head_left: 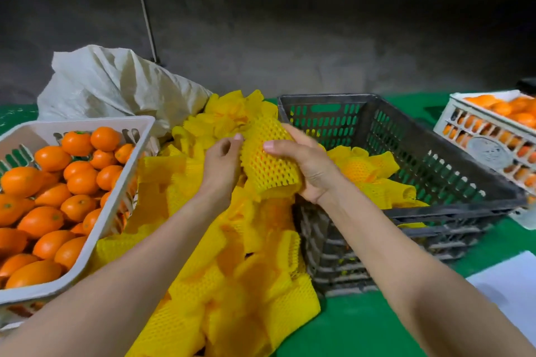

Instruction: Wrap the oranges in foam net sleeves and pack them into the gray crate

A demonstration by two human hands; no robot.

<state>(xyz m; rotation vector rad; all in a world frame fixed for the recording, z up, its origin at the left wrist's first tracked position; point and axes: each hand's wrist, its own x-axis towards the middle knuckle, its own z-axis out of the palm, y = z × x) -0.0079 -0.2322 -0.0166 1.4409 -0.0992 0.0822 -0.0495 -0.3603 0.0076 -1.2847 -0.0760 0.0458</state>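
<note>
An orange inside a yellow foam net sleeve (268, 159) is held up between both hands, above the sleeve pile and beside the gray crate's left wall. My right hand (307, 165) grips its right side, thumb on top. My left hand (224, 159) pinches the sleeve's left edge. A heap of loose yellow foam sleeves (232, 284) covers the middle. The gray crate (470, 182) on the right holds a few wrapped oranges (362, 168). Bare oranges (52, 200) fill the white basket (127, 188) on the left.
A white woven sack (116, 84) lies behind the basket and the sleeves. At the far right stands a second white crate of oranges (490, 136). A white sheet (510, 287) lies on the green table cover at the front right.
</note>
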